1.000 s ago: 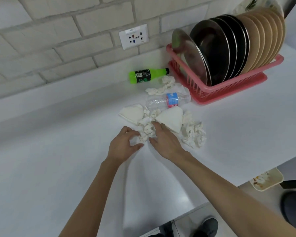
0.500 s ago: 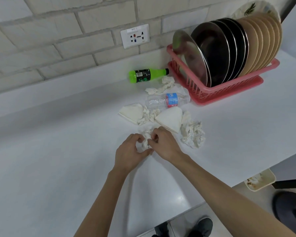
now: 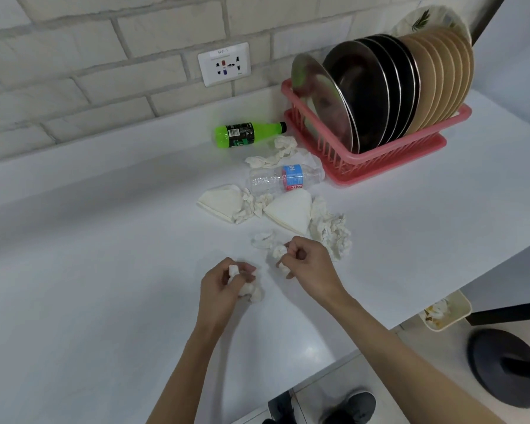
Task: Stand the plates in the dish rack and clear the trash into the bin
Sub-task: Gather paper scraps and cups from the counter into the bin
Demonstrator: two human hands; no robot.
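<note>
Now clearing trash — plates (image 3: 389,90) standing in rack (image 3: 380,160). Left hand (image 3: 224,286) and right hand (image 3: 309,264) each clenching tissue wad. Next — carrying wads to bin (image 3: 445,313), lower right.

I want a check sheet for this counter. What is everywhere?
Surface: white counter, mostly bare on the left.
Job's things: plates standing in the pink dish rack; bin not seen.
Clutter: green bottle and clear bottle lying down, crumpled tissues, two folded napkins.
Hands: left hand and right hand each closed on a tissue wad.
Cables: nothing seen.
Surroundings: brick wall, wall socket, dirty tray on the floor.
</note>
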